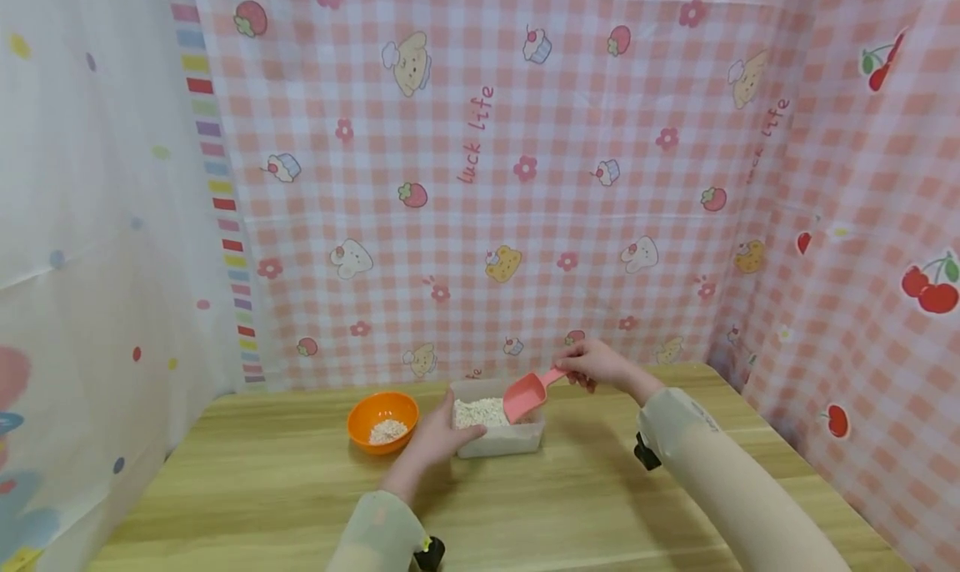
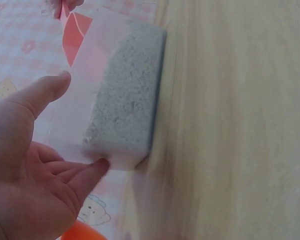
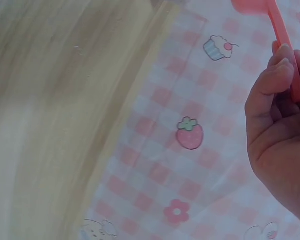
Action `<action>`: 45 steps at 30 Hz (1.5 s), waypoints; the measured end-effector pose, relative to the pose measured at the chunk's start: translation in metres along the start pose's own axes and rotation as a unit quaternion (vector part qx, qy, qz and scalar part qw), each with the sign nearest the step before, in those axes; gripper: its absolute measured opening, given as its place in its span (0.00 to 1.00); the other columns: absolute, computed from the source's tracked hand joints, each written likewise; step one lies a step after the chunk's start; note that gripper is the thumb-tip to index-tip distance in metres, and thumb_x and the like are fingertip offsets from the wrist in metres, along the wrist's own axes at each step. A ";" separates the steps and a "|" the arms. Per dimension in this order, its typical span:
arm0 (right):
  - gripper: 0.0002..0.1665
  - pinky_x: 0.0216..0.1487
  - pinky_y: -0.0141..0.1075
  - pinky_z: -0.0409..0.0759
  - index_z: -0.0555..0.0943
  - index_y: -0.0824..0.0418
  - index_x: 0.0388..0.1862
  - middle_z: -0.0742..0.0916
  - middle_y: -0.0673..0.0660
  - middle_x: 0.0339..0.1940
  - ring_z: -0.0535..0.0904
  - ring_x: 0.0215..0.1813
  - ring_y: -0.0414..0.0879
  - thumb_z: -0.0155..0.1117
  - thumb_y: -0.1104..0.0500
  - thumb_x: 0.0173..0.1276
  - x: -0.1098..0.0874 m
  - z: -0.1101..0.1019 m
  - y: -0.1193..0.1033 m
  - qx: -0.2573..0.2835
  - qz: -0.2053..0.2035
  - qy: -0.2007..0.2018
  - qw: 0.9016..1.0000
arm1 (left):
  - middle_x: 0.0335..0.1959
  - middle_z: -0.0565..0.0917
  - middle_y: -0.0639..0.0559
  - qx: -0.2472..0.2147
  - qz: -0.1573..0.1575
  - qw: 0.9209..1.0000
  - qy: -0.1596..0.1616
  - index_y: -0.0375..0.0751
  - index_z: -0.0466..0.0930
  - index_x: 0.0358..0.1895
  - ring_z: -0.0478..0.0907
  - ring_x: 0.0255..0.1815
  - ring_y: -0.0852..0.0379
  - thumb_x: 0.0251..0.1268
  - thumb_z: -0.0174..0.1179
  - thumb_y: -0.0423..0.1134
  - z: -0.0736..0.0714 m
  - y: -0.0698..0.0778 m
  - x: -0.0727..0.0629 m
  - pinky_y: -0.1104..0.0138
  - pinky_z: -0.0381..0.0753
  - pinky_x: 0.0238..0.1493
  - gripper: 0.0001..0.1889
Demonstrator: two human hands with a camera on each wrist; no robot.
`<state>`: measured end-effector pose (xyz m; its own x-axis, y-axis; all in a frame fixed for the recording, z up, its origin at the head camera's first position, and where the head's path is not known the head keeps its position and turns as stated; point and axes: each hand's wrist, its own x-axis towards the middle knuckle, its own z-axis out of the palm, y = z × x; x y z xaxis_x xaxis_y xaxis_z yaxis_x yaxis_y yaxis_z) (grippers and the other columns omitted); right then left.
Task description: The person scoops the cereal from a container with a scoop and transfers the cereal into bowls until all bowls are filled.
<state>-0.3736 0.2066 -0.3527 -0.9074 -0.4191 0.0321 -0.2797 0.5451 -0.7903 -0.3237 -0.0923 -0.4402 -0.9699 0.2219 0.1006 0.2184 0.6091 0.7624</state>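
In the head view, a translucent plastic container (image 1: 498, 445) holds pale, oat-like flakes (image 1: 480, 412). My left hand (image 1: 435, 433) is at its left end; fingertips touch the end wall in the left wrist view, while the thumb extends by the rim. A pink scoop (image 1: 525, 397) slants down into the container's right part, its tip near the flakes. The right hand (image 1: 596, 363) pinches the scoop's handle (image 3: 285, 35) between thumb and fingers, above the container's back right corner. Left of the container, an orange bowl (image 1: 384, 451) has a small heap of similar flakes in it.
The wooden table (image 1: 277, 472) carries the bowl and container near its back edge. Behind it hangs a pink checked curtain (image 1: 450, 138). Dotted white cloth (image 1: 97, 222) hangs at the left, and cherry-patterned checked cloth (image 1: 862, 222) at the right.
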 end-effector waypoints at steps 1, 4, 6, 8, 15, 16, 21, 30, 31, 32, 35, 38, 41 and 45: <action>0.14 0.19 0.34 0.73 0.85 0.68 0.40 0.80 0.58 0.19 0.68 0.18 0.42 0.55 0.61 0.75 0.001 0.000 -0.002 -0.007 -0.003 -0.005 1.000 | 0.72 0.58 0.30 -0.001 -0.003 1.000 0.000 0.27 0.45 0.75 0.59 0.71 0.36 0.61 0.65 0.54 0.000 0.000 0.000 0.46 0.60 0.68 0.51; 0.14 0.18 0.32 0.72 0.85 0.67 0.37 0.79 0.58 0.18 0.68 0.17 0.42 0.55 0.62 0.74 0.004 -0.001 -0.007 -0.032 -0.016 -0.019 0.999 | 0.72 0.58 0.30 -0.008 -0.012 1.000 -0.005 0.28 0.44 0.76 0.58 0.71 0.36 0.61 0.65 0.54 0.000 0.000 0.002 0.46 0.59 0.69 0.52; 0.13 0.17 0.31 0.71 0.86 0.67 0.36 0.79 0.56 0.17 0.68 0.17 0.42 0.55 0.63 0.74 0.006 -0.001 -0.010 -0.043 -0.021 -0.029 0.998 | 0.72 0.58 0.31 -0.012 -0.016 1.000 -0.010 0.29 0.44 0.76 0.58 0.71 0.36 0.61 0.65 0.54 0.000 0.000 0.003 0.46 0.59 0.69 0.52; 0.13 0.16 0.31 0.71 0.86 0.67 0.37 0.78 0.55 0.16 0.67 0.16 0.41 0.55 0.63 0.73 0.008 -0.001 -0.012 -0.052 -0.023 -0.036 0.998 | 0.72 0.59 0.31 -0.011 -0.019 1.000 -0.013 0.29 0.44 0.76 0.59 0.71 0.36 0.61 0.65 0.54 0.000 0.000 0.004 0.46 0.60 0.69 0.52; 0.12 0.17 0.32 0.72 0.86 0.65 0.37 0.79 0.54 0.17 0.68 0.17 0.41 0.56 0.61 0.73 0.009 0.003 -0.012 -0.055 0.001 -0.040 0.998 | 0.71 0.60 0.29 -0.009 -0.015 1.000 -0.012 0.28 0.44 0.76 0.60 0.70 0.36 0.60 0.66 0.54 -0.001 0.000 0.003 0.46 0.60 0.68 0.52; 0.12 0.18 0.33 0.72 0.86 0.64 0.37 0.79 0.54 0.17 0.69 0.18 0.41 0.56 0.61 0.73 0.008 0.004 -0.011 -0.052 0.004 -0.040 0.998 | 0.71 0.60 0.29 -0.009 -0.014 1.000 -0.011 0.28 0.44 0.76 0.60 0.70 0.36 0.60 0.65 0.54 -0.001 0.000 0.003 0.46 0.60 0.68 0.52; 0.12 0.18 0.34 0.74 0.85 0.64 0.38 0.80 0.55 0.18 0.69 0.18 0.42 0.57 0.59 0.74 0.009 0.010 0.002 -0.021 0.007 -0.039 0.999 | 0.71 0.60 0.28 -0.008 -0.005 1.000 -0.004 0.27 0.45 0.75 0.60 0.70 0.35 0.60 0.66 0.53 -0.002 0.001 0.003 0.45 0.60 0.68 0.52; 0.14 0.20 0.32 0.76 0.84 0.68 0.41 0.80 0.54 0.19 0.72 0.20 0.41 0.55 0.59 0.75 0.006 0.022 0.022 0.073 0.021 -0.047 0.996 | 0.71 0.60 0.28 -0.020 -0.002 1.000 -0.001 0.26 0.45 0.75 0.60 0.70 0.35 0.60 0.66 0.52 -0.001 -0.001 0.001 0.45 0.60 0.68 0.51; 0.14 0.20 0.32 0.76 0.83 0.69 0.42 0.80 0.54 0.20 0.72 0.20 0.41 0.55 0.59 0.75 0.006 0.024 0.023 0.083 0.024 -0.047 0.995 | 0.71 0.60 0.28 -0.021 -0.002 1.000 -0.001 0.27 0.45 0.75 0.60 0.70 0.35 0.60 0.66 0.52 -0.001 -0.001 0.001 0.45 0.60 0.68 0.52; 0.14 0.20 0.32 0.75 0.83 0.69 0.42 0.80 0.54 0.20 0.73 0.20 0.41 0.55 0.59 0.75 0.005 0.027 0.024 0.095 0.028 -0.047 0.994 | 0.71 0.59 0.28 -0.021 -0.003 1.000 -0.001 0.27 0.45 0.75 0.60 0.70 0.34 0.60 0.66 0.52 -0.001 -0.001 0.000 0.44 0.60 0.68 0.52; 0.14 0.20 0.31 0.75 0.83 0.70 0.42 0.81 0.54 0.20 0.73 0.20 0.41 0.55 0.60 0.75 0.004 0.034 0.027 0.118 0.031 -0.043 0.992 | 0.71 0.59 0.29 -0.025 -0.005 1.000 -0.001 0.27 0.45 0.75 0.59 0.70 0.35 0.60 0.66 0.53 -0.001 -0.001 -0.001 0.45 0.60 0.68 0.52; 0.13 0.20 0.30 0.74 0.82 0.70 0.42 0.80 0.54 0.20 0.73 0.19 0.40 0.55 0.61 0.74 0.004 0.040 0.028 0.126 0.030 -0.037 0.991 | 0.72 0.59 0.29 -0.026 -0.006 1.000 -0.001 0.28 0.45 0.75 0.59 0.70 0.35 0.60 0.66 0.53 -0.001 -0.001 -0.002 0.45 0.60 0.68 0.52; 0.13 0.20 0.29 0.73 0.82 0.70 0.42 0.80 0.53 0.20 0.73 0.19 0.39 0.55 0.61 0.74 0.004 0.045 0.027 0.130 0.030 -0.033 0.990 | 0.72 0.59 0.30 -0.029 -0.010 1.000 -0.001 0.29 0.45 0.76 0.59 0.71 0.36 0.60 0.66 0.53 -0.001 -0.001 -0.001 0.45 0.59 0.68 0.51; 0.15 0.20 0.30 0.73 0.82 0.71 0.44 0.80 0.53 0.20 0.72 0.19 0.39 0.55 0.60 0.74 0.006 0.050 0.024 0.127 0.032 -0.027 0.991 | 0.72 0.59 0.31 -0.031 -0.017 0.999 -0.003 0.30 0.44 0.76 0.59 0.71 0.36 0.61 0.66 0.53 -0.001 -0.001 -0.001 0.46 0.59 0.69 0.51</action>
<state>-0.3701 0.1809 -0.4022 -0.9002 -0.4325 -0.0501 -0.1286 0.3740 -0.9185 -0.3235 -0.0936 -0.4405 -0.9759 0.2066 0.0707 0.1784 0.5674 0.8039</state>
